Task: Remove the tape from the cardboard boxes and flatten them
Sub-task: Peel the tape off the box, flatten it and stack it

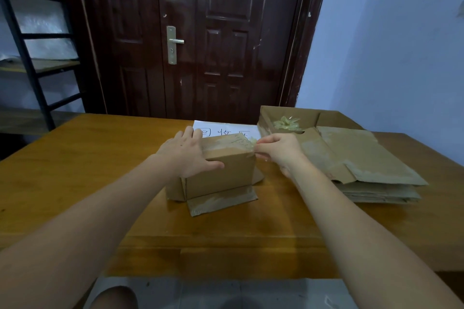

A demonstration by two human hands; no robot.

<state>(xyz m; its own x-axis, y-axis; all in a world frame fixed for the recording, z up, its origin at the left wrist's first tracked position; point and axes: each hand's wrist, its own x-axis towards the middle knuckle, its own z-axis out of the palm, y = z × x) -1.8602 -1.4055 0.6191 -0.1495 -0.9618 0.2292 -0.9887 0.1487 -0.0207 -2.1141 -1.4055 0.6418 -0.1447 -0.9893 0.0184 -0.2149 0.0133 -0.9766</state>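
A dark brown panelled door (200, 37) with a pale lever handle (173, 44) fills the wall behind a wooden desk (75, 158), with a black metal shelf rack (30, 57) to the left and a pale blue wall on the right. Near the middle of the desk stands a small cardboard box (221, 173), its lower flaps splayed out onto the desk top toward the near edge. The left hand (187, 154) grips the box's upper left corner, fingers over the top and thumb across the front face. The right hand (280, 149) is at the box's upper right corner, its fingers pressed together and pinching an end of clear tape (252, 143) that runs across the box top. Behind the box, toward the far edge, lies a white paper sheet (216, 128) with handwritten characters, partly hidden by the box. Toward the right edge rests a stack of flattened cardboard (364, 158). At the far right corner sits an open shallow carton (288, 115) holding a crumpled wad of tape (286, 123).
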